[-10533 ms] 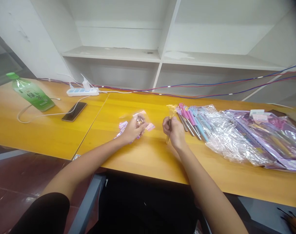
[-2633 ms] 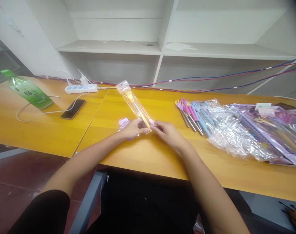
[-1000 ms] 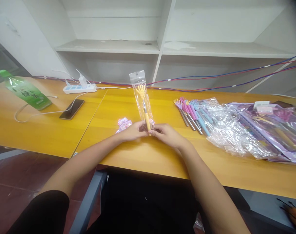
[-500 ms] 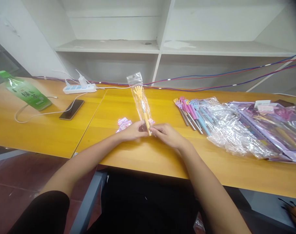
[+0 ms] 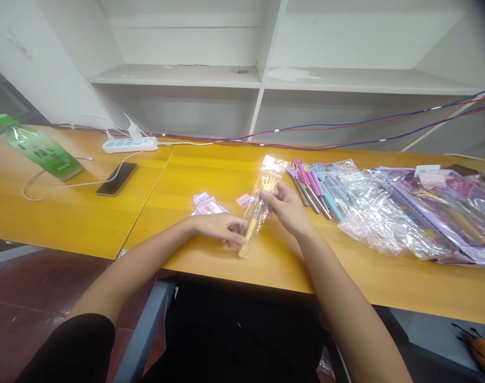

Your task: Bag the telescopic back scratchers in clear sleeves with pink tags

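Note:
A yellow back scratcher with a metal shaft lies inside a clear plastic bag, slanting over the table. My right hand pinches the bag just below the yellow claw end. Beside the yellow handle is my left hand, its fingers apart and touching the bag's lower part. Pink and purple cards are piled behind my left hand, and a single pink card lies between the pile and the bag.
To the right are several loose back scratchers, clear plastic bags and a purple package. A phone, a green bottle and a power strip are on the left. Cables run along the back edge.
The bagged scratcher has moved right and toward me and now tilts more. My right hand has shifted from the handle up to near the claw. My left hand has loosened, and the single card is uncovered.

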### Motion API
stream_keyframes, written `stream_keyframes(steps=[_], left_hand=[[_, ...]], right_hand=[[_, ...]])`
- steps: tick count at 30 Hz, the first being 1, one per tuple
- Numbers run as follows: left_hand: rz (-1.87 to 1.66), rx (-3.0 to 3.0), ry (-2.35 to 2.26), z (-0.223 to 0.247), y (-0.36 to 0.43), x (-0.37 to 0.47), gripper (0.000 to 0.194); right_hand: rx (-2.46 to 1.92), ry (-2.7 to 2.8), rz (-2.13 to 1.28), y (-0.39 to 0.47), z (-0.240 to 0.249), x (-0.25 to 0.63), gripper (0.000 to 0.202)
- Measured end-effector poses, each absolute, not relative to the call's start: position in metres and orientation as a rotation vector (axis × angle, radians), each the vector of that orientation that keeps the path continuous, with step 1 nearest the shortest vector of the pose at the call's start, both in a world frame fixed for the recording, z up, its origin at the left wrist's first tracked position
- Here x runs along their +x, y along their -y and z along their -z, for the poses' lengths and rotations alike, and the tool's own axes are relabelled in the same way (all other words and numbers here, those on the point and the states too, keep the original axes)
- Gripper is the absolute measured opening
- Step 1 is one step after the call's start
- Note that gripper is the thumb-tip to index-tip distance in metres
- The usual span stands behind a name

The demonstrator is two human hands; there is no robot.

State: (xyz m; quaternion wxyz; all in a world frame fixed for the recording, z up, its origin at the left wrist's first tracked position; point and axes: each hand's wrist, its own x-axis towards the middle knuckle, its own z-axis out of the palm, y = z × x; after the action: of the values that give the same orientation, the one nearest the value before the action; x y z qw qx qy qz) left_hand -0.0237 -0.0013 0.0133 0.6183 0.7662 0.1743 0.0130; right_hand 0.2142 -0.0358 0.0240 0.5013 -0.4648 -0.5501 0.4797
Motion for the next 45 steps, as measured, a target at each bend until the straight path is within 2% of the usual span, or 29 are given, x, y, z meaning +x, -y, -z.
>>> stream_keyframes(steps=[6, 11, 17, 24, 29, 31, 35, 45], left_hand=[[-0.929, 1.619, -0.698, -0.004, -0.005, -0.018, 0.061], [-1.124, 1.560, -0.648, -0.010, -0.004, -0.017, 0.057], [-1.226, 1.478, -0.669, -0.007, -0.005, -0.013, 0.029], [-1.251, 1.637, -0.778, -0.005, -0.004, -0.017, 0.025], [-1.227, 1.663, -0.758, -0.003, -0.005, -0.017, 0.013], [-1.235, 1.605, -0.762, -0.003, -0.005, -0.016, 0.016], [-1.264, 1.475, -0.758, -0.006, -0.004, -0.014, 0.036], [-1.178, 1.573, -0.776, -0.004, -0.001, -0.015, 0.036]], right_hand=[[-1.072, 1.456, -1.428, 0.044, -0.023, 0.202, 0.053], [-1.055, 1.551, -1.581, 0.048, -0.022, 0.198, 0.058], [-1.015, 1.571, -1.695, 0.050, -0.021, 0.197, 0.065], [-1.026, 1.573, -1.691, 0.050, -0.021, 0.197, 0.058], [-1.037, 1.586, -1.651, 0.050, -0.020, 0.198, 0.058], [-1.026, 1.592, -1.642, 0.050, -0.020, 0.198, 0.058], [-1.013, 1.603, -1.636, 0.050, -0.021, 0.197, 0.056], [-1.019, 1.611, -1.617, 0.049, -0.020, 0.198, 0.055]])
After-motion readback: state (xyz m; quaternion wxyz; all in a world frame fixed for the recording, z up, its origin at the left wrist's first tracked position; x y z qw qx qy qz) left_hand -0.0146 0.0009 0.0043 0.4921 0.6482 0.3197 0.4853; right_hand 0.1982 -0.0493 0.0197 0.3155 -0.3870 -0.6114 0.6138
